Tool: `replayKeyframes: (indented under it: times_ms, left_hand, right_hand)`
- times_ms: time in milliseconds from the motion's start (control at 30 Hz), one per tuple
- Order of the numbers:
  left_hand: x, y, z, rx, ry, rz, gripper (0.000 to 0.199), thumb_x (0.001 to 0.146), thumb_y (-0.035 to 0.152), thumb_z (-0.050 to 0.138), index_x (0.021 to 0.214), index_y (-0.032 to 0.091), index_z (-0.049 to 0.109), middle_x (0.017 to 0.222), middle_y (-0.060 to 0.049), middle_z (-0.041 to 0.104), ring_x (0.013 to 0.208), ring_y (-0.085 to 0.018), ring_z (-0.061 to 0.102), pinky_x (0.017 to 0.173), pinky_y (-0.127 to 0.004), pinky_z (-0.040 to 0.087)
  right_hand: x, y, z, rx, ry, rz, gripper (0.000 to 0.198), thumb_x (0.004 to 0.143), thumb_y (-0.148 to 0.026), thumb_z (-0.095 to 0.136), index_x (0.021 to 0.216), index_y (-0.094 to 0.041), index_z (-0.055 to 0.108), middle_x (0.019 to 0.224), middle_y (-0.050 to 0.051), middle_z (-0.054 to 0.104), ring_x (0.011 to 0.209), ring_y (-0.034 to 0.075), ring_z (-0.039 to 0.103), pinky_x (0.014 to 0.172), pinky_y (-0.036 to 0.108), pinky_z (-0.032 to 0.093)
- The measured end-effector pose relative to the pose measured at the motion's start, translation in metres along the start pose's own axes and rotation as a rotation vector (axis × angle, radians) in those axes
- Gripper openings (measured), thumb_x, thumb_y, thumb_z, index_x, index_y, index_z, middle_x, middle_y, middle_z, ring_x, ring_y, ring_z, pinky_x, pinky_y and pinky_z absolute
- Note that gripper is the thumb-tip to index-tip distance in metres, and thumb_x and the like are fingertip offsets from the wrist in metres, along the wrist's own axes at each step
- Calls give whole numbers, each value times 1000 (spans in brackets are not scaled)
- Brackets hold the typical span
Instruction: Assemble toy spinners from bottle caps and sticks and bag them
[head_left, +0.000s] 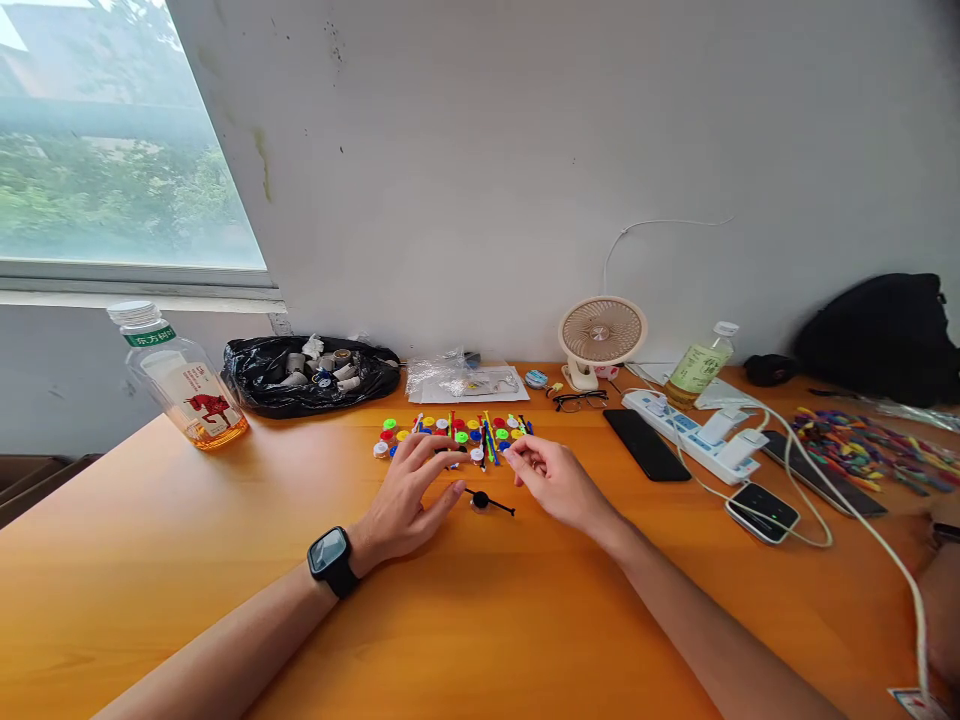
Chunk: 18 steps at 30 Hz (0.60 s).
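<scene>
My left hand [412, 495], with a black watch [330, 555] on the wrist, hovers with its fingers spread and the thumb apart. Its fingertips reach over the near side of a group of small plastic parts [463, 437], round discs and thin sticks in several colours. Between my hands, a black disc with a thin black stick [481, 499] lies on the table, close to the left thumb. My right hand [553, 480] is at the right end of the group, thumb and index finger pinched together. What they hold, if anything, is too small to make out.
A black bag [311, 375] of grey pieces and a tea bottle [180, 380] stand left. Along the back are a fan [602, 332] and glasses [580, 400]. A phone [646, 444], power strip [694, 435], cables and coloured pieces [862, 447] lie right, near another person's arm [943, 600].
</scene>
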<state>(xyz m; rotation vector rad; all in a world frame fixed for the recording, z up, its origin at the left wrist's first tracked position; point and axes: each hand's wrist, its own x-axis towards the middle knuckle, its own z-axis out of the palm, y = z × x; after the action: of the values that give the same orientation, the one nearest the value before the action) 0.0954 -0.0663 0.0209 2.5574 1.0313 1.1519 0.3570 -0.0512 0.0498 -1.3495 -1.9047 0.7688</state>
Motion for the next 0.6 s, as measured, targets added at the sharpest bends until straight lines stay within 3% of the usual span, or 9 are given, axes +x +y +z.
replayKeyframes:
  times_ms: [100,167,233,300,367,500,600]
  left_hand:
    - [2,0,3,11,-58,74,32,103,28,59,135,30,64,135,-8,65,123,-28,53,109,-48,44]
    - [3,0,4,20,-29,75,29,103,26,60,131,29,66,132,-7,66,121,-27,55,108,-47,45]
    - [3,-2,4,23,15,49,27,104,24,57,129,28,66,129,-8,67,119,-26,56,107,-46,46]
    - [4,-3,3,26,51,25,26,105,22,55,128,27,67,127,-8,68,119,-26,56,105,-44,47]
    - [4,-4,3,27,63,17,26,105,22,55,128,27,67,125,-7,69,118,-25,57,105,-43,47]
    - [4,-5,3,21,59,15,25,106,21,55,127,27,67,124,-7,69,117,-25,57,106,-44,46]
    - [4,-7,4,21,69,6,24,106,21,55,125,27,67,123,-7,69,118,-25,57,106,-44,46]
  right_hand:
    - [-9,-9,6,-286,81,-31,32,102,-49,54,99,-22,71,96,7,78,79,23,71,66,31,45]
    - [-18,-18,10,-370,103,-15,29,101,-47,57,108,-22,72,97,8,78,83,25,72,68,32,45]
    - [-25,-27,14,-270,-35,48,34,101,-50,56,116,-22,70,78,5,75,70,23,69,62,30,44]
    - [-29,-32,16,-36,-260,111,41,102,-57,52,116,-23,70,55,-3,60,49,19,58,51,28,40]
    - [-29,-31,17,154,-320,109,45,102,-62,49,107,-23,69,49,-7,47,41,15,45,45,26,33]
    - [-18,-18,15,60,23,-39,38,102,-56,54,91,-22,66,54,-6,41,48,13,39,51,27,28]
    - [-13,-9,14,-123,127,-83,30,102,-48,57,91,-22,68,54,-6,45,50,14,43,55,27,31]
